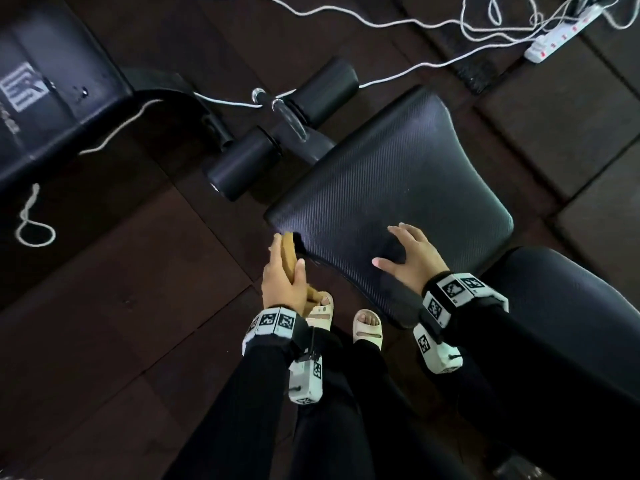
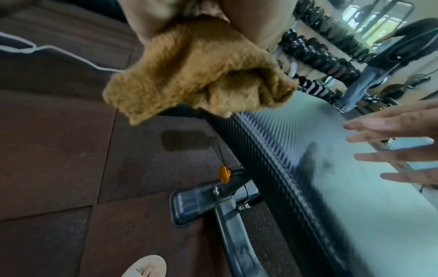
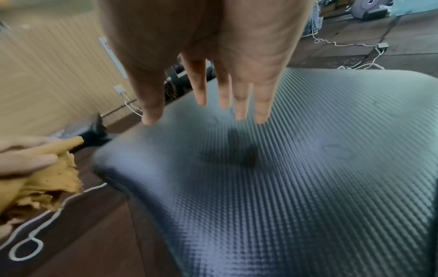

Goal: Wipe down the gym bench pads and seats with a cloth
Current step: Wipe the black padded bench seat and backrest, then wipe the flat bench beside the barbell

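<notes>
A black textured seat pad point(image 1: 391, 188) fills the middle of the head view, with the longer back pad point(image 1: 568, 313) adjoining it at lower right. My left hand point(image 1: 282, 271) grips a folded tan cloth point(image 1: 289, 254) against the seat's left side edge. The left wrist view shows the bunched cloth point(image 2: 199, 75) at the pad's stitched edge point(image 2: 272, 155). My right hand point(image 1: 408, 258) hovers just above the seat with its fingers point(image 3: 239, 97) spread and straight, holding nothing. The cloth point(image 3: 52, 174) shows at the left of the right wrist view.
Foam leg rollers point(image 1: 242, 161) and a frame post stick out beyond the seat's far end. Another black bench point(image 1: 52, 88) stands at upper left. White cords point(image 1: 398, 74) and a power strip point(image 1: 561, 32) lie on the dark floor tiles. A dumbbell rack point(image 2: 327, 52) stands behind.
</notes>
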Demonstrator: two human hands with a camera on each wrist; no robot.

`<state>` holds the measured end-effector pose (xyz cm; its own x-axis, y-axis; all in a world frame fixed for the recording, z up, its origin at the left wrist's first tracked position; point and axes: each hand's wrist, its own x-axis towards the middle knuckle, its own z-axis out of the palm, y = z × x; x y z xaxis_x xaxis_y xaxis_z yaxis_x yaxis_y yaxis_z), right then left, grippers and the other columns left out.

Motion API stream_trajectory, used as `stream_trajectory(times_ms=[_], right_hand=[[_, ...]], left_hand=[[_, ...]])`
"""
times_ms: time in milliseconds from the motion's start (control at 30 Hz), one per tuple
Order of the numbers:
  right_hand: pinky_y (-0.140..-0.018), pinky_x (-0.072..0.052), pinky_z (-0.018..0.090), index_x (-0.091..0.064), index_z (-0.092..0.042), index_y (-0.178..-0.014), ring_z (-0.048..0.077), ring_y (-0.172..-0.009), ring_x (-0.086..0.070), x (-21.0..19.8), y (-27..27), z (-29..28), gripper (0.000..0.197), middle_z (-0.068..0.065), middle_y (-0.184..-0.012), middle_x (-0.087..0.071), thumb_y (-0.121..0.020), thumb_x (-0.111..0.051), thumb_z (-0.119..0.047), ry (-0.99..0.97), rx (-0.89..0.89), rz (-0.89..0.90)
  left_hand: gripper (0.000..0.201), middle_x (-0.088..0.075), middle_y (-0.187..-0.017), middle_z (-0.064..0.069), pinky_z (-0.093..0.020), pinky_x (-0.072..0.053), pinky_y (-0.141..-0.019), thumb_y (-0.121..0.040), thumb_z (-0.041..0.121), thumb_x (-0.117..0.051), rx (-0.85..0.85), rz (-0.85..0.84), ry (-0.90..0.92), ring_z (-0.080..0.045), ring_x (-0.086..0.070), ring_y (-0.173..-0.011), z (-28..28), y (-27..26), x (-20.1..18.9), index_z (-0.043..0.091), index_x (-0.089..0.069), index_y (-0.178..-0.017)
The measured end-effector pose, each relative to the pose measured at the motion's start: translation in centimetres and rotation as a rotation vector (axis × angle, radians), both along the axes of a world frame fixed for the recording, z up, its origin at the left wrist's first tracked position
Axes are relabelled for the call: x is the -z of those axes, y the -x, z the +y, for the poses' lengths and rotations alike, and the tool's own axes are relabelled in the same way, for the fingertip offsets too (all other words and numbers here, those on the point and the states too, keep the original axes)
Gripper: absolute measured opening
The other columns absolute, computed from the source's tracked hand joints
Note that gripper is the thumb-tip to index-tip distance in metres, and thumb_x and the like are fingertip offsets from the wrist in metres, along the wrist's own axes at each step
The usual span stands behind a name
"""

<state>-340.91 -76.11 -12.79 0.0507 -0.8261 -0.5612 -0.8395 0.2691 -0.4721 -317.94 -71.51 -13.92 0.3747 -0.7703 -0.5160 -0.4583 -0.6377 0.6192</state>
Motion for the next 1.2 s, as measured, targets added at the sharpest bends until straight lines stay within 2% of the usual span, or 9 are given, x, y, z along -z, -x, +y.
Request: stream_trajectory(times_ms=[100, 267, 400, 500, 633, 733, 900, 1067, 1200], right_hand=[[-0.103, -0.031, 0.027, -0.040, -0.019, -0.139, 0.019, -0.128, -0.042, -3.3, -0.5, 0.5, 0.068, 0.002, -0.141, -0.042, -0.081, -0.068, -0.041, 0.015, -0.080, -0.084], [-0.093, -0.036, 0.017, -0.047, -0.022, -0.133, 0.012, -0.112, -0.054, -8.2, -0.2, 2.6, 0.060, -0.003, -0.124, -0.055, -0.080, -0.071, -0.036, 0.040, -0.148, -0.191], [-0.096, -0.038, 0.019, -0.046, -0.027, -0.132, 0.006, -0.109, -0.053, -11.5, 1.1, 4.0, 0.059, -0.009, -0.120, -0.055, -0.079, -0.071, -0.037, 0.061, -0.141, -0.220], [-0.094, -0.037, 0.016, -0.049, -0.027, -0.130, 0.005, -0.106, -0.053, -13.9, 2.2, 4.6, 0.056, -0.012, -0.115, -0.055, -0.080, -0.071, -0.036, 0.088, -0.138, -0.236], [-0.095, -0.041, 0.020, -0.051, -0.027, -0.128, 0.006, -0.105, -0.054, -16.8, 3.6, 5.3, 0.052, -0.012, -0.111, -0.056, -0.080, -0.071, -0.033, 0.128, -0.129, -0.265], [-0.094, -0.042, 0.020, -0.051, -0.028, -0.127, 0.006, -0.104, -0.055, -18.5, 4.2, 5.9, 0.051, -0.011, -0.112, -0.056, -0.080, -0.071, -0.032, 0.151, -0.137, -0.282], [-0.096, -0.044, 0.023, -0.053, -0.026, -0.126, 0.005, -0.104, -0.056, -20.6, 4.4, 6.9, 0.051, -0.010, -0.111, -0.058, -0.079, -0.072, -0.032, 0.183, -0.144, -0.323], [-0.094, -0.044, 0.021, -0.053, -0.028, -0.125, 0.003, -0.102, -0.055, -21.8, 4.1, 7.0, 0.050, -0.015, -0.109, -0.056, -0.079, -0.072, -0.032, 0.184, -0.158, -0.339], [-0.095, -0.044, 0.023, -0.054, -0.026, -0.123, 0.005, -0.101, -0.056, -22.6, 2.9, 6.3, 0.049, -0.012, -0.109, -0.057, -0.079, -0.073, -0.031, 0.209, -0.195, -0.335]], left_hand=[[0.053, -0.058, -0.123, -0.008, -0.034, -0.042, -0.100, -0.090, 0.034, -0.056, 0.049, 0.040, -0.007, -0.027, -0.059, -0.107, 1.2, -0.7, -3.3, 0.040, -0.037, -0.140], [0.051, -0.061, -0.120, -0.002, -0.018, -0.034, -0.094, -0.086, 0.032, -0.063, 0.140, 0.032, 0.059, -0.017, -0.057, -0.111, 2.4, -0.7, -8.6, 0.038, -0.048, -0.133], [0.049, -0.063, -0.117, 0.001, -0.017, -0.035, -0.094, -0.083, 0.029, -0.067, 0.183, 0.023, 0.094, -0.014, -0.058, -0.109, 3.2, 0.0, -12.6, 0.036, -0.052, -0.129], [0.047, -0.063, -0.114, 0.002, -0.021, -0.041, -0.095, -0.083, 0.028, -0.066, 0.226, 0.026, 0.100, -0.014, -0.059, -0.106, 3.5, 0.8, -15.3, 0.037, -0.053, -0.127], [0.045, -0.063, -0.112, 0.004, -0.014, -0.037, -0.087, -0.083, 0.029, -0.065, 0.292, 0.028, 0.111, -0.008, -0.058, -0.100, 4.0, 2.0, -18.4, 0.036, -0.054, -0.126], [0.045, -0.061, -0.113, 0.008, -0.011, -0.035, -0.089, -0.083, 0.029, -0.065, 0.316, 0.033, 0.139, -0.004, -0.057, -0.101, 4.4, 2.7, -20.2, 0.037, -0.053, -0.125], [0.044, -0.063, -0.109, 0.008, -0.018, -0.042, -0.092, -0.082, 0.028, -0.066, 0.268, 0.036, 0.200, -0.003, -0.058, -0.099, 5.5, 3.1, -22.8, 0.040, -0.054, -0.123], [0.041, -0.064, -0.105, 0.010, 0.000, -0.035, -0.079, -0.082, 0.029, -0.066, 0.238, 0.014, 0.218, 0.001, -0.057, -0.095, 6.6, 2.5, -24.4, 0.046, -0.054, -0.117], [0.040, -0.064, -0.109, 0.013, 0.005, -0.031, -0.077, -0.081, 0.027, -0.067, 0.199, -0.015, 0.237, 0.000, -0.058, -0.095, 7.3, 1.3, -25.3, 0.045, -0.055, -0.115]])
